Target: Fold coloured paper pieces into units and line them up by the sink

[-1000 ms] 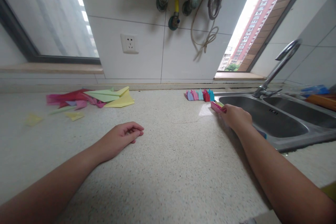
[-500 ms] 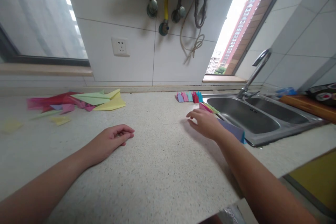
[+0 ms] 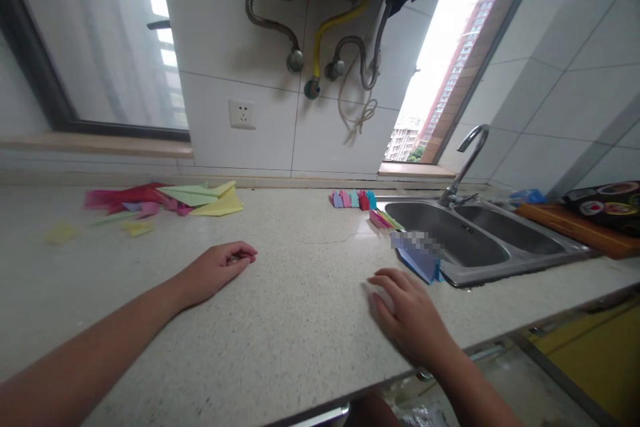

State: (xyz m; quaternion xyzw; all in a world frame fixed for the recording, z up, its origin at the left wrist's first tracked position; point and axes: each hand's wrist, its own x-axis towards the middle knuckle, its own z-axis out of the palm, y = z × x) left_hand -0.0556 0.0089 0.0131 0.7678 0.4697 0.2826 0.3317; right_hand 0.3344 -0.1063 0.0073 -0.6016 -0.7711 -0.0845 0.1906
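Observation:
My left hand [image 3: 220,270] rests on the speckled countertop [image 3: 280,320], its fingers curled in toward the thumb, and nothing shows in it. My right hand [image 3: 407,310] is near the counter's front edge, thumb and fingers apart, holding nothing. Just beyond it lies a folded blue and lavender paper piece [image 3: 423,260] by the sink rim, partly blurred out. Farther back is a small stack of pink and yellow-green folded papers [image 3: 383,219]. Behind that, a row of small folded paper pieces [image 3: 353,199] stands upright in lavender, pink, teal, red and blue.
At the back left lies a pile of folded papers, with a red piece [image 3: 133,195], a yellow one [image 3: 220,205] and a green paper plane [image 3: 187,195]. A double steel sink [image 3: 500,270] with a faucet [image 3: 470,147] borders the right, beside a wooden board [image 3: 555,225].
My right hand has drawn back toward me from beside the folded papers, uncovering them and the blue piece. My left hand stays put. The view has tilted up.

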